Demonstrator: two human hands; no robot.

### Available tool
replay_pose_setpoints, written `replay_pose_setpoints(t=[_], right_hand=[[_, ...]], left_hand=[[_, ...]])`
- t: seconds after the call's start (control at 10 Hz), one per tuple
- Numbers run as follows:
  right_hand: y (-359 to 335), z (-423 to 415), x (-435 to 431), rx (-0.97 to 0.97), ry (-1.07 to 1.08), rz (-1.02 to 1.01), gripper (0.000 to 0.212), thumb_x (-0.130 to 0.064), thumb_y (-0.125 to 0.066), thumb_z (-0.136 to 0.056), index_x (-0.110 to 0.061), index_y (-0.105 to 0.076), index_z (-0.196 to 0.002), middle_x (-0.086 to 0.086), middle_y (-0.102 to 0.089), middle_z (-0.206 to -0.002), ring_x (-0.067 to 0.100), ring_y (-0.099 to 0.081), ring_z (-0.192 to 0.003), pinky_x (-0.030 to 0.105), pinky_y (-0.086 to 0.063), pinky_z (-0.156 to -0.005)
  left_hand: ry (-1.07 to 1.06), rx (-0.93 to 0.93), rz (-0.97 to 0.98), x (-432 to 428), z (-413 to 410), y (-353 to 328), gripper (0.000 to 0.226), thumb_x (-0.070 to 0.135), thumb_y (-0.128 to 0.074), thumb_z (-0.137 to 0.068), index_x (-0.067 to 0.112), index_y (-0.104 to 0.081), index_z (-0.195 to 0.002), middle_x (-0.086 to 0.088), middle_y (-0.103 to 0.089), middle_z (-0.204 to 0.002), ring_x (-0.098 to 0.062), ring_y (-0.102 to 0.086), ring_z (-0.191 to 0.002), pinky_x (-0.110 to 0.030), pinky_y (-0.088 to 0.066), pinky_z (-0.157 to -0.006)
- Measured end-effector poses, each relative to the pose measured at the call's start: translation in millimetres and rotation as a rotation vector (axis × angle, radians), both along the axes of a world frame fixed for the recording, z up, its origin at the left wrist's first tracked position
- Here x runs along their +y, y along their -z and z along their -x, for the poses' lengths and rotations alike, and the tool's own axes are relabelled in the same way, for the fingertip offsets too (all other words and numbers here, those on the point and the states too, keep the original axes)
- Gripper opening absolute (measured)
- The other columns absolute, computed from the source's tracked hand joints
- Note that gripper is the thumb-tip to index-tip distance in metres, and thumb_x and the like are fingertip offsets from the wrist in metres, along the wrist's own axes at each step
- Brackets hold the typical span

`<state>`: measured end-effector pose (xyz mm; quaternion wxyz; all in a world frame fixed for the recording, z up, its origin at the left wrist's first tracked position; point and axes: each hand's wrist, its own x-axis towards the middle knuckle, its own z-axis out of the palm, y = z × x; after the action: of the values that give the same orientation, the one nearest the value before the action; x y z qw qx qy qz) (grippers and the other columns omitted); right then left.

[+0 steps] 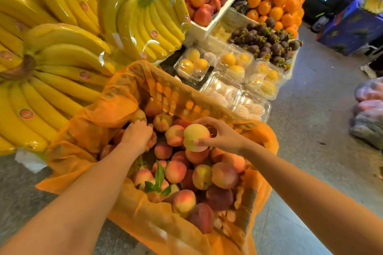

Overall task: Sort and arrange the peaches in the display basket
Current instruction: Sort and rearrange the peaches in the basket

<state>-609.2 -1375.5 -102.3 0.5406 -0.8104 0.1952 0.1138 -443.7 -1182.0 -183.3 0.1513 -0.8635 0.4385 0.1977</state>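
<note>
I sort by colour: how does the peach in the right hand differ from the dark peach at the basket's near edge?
The held peach is pale yellow-green with pink blush; the dark peach is deep red. The right hand grips the held peach; the dark peach lies in the basket. Both look round.

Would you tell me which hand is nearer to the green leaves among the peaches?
Left. The left hand is on peaches just beyond the green leaves; the right hand, holding a pale peach, is farther off to their right.

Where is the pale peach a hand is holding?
Head view, right of centre: the pale peach is gripped by the right hand above the pile in the basket.
</note>
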Motion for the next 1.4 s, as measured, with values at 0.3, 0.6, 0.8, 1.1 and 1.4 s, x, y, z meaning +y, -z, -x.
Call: replay_pose_setpoints(t=[0.3, 0.6, 0.8, 1.1, 1.4], right_hand=[[-12.1, -6.1, 2.4, 0.009, -0.046, -0.042, 0.043, -0.025, -0.078, -0.081, -0.022, -0.061, -0.12, -0.005, -0.058, -0.121, 0.015, -0.059, -0.109, 0.032, -0.054, -0.087], [-29.6, 6.7, 8.9, 0.049, 0.068, -0.294, 0.057, -0.026, -0.077, -0.074, -0.025, -0.05, -0.124, 0.002, -0.053, -0.126, 0.019, -0.06, -0.111, 0.034, -0.057, -0.085], [-26.3, 19.9, 13.3, 0.087, 0.179, -0.673, 0.073, -0.039, -0.064, -0.069, -0.009, -0.047, -0.134, 0.014, -0.06, -0.123, 0.025, -0.064, -0.104, 0.031, -0.052, -0.08], [-36.2, 36.2, 18.6, 0.089, 0.142, -0.769, 0.045, -0.037, -0.05, -0.083, -0.014, -0.054, -0.121, 0.01, -0.069, -0.108, 0.021, -0.066, -0.093, 0.028, -0.055, -0.078], [-36.7, 36.1, 29.2, 0.118, -0.187, -0.085, 0.051, -0.029, -0.077, -0.075, -0.024, -0.058, -0.122, -0.003, -0.053, -0.126, 0.017, -0.054, -0.116, 0.03, -0.048, -0.093]], left_hand=[[-0.438, 0.665, 0.606, 16.7, -11.5, -32.0, 0.065, 0.033, -0.087, -0.066, 0.021, -0.053, -0.121, -0.003, -0.053, -0.12, -0.022, -0.053, -0.11, -0.032, -0.044, -0.086], [-0.877, 1.615, 0.86, 24.3, 15.2, -81.5, 0.097, 0.031, -0.093, -0.046, 0.014, -0.05, -0.132, -0.018, -0.054, -0.13, -0.028, -0.061, -0.107, -0.036, -0.055, -0.084], [-0.869, 1.533, 0.899, 31.2, 31.2, -83.1, 0.105, 0.032, -0.074, -0.051, -0.006, -0.035, -0.141, -0.022, -0.048, -0.129, -0.029, -0.056, -0.105, -0.033, -0.055, -0.086], [-0.848, 1.535, 0.862, 36.6, 60.1, -99.3, 0.062, 0.024, -0.07, -0.072, 0.0, -0.05, -0.125, -0.014, -0.063, -0.109, -0.017, -0.07, -0.082, -0.025, -0.055, -0.062], [-0.701, 1.172, 0.568, 52.8, 63.2, -94.8, 0.04, 0.027, -0.074, -0.083, 0.02, -0.06, -0.12, -0.008, -0.058, -0.122, -0.024, -0.055, -0.113, -0.04, -0.048, -0.097]])
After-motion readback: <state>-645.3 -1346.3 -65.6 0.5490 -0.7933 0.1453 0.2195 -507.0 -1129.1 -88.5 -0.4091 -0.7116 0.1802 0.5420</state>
